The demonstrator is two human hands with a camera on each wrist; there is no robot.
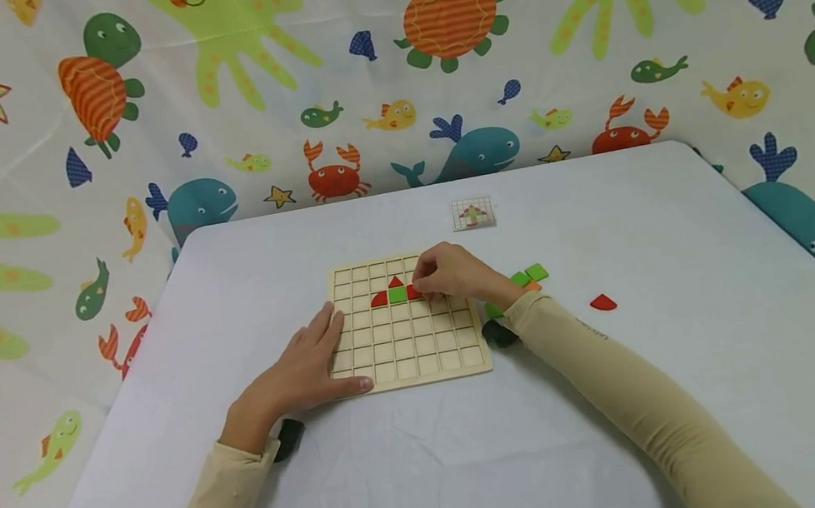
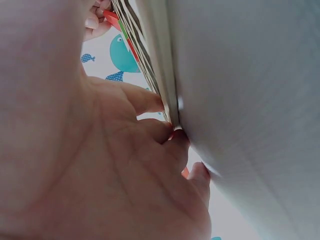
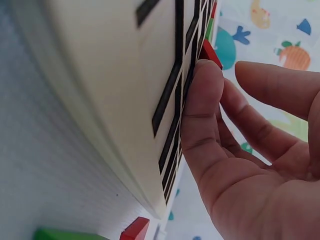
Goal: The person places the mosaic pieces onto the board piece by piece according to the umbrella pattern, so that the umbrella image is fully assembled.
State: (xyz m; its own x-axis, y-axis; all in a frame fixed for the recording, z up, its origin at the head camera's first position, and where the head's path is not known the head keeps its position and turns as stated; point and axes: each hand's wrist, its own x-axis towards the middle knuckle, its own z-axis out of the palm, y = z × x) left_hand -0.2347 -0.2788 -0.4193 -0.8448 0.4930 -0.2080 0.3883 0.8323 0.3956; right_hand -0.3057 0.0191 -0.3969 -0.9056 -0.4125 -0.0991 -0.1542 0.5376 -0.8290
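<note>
A wooden grid board [image 1: 406,346] lies on the white table. My left hand [image 1: 296,371] rests against its left side, fingers spread, with the thumb along the front edge. On the board's upper part, a green square [image 1: 397,294] has a red triangle [image 1: 395,281] above it and a red curved piece [image 1: 380,299] to its left. My right hand [image 1: 451,272] pinches another red piece [image 1: 413,292] just right of the green square. That piece sits tilted against the board in the right wrist view, partly hidden by the fingers.
Right of the board, several green squares [image 1: 536,272] and an orange piece [image 1: 534,286] lie partly behind the right forearm. Farther right is a loose red fan-shaped piece [image 1: 603,302]. A small pattern card [image 1: 473,214] lies near the table's back edge, before a sea-animal curtain [image 1: 352,34].
</note>
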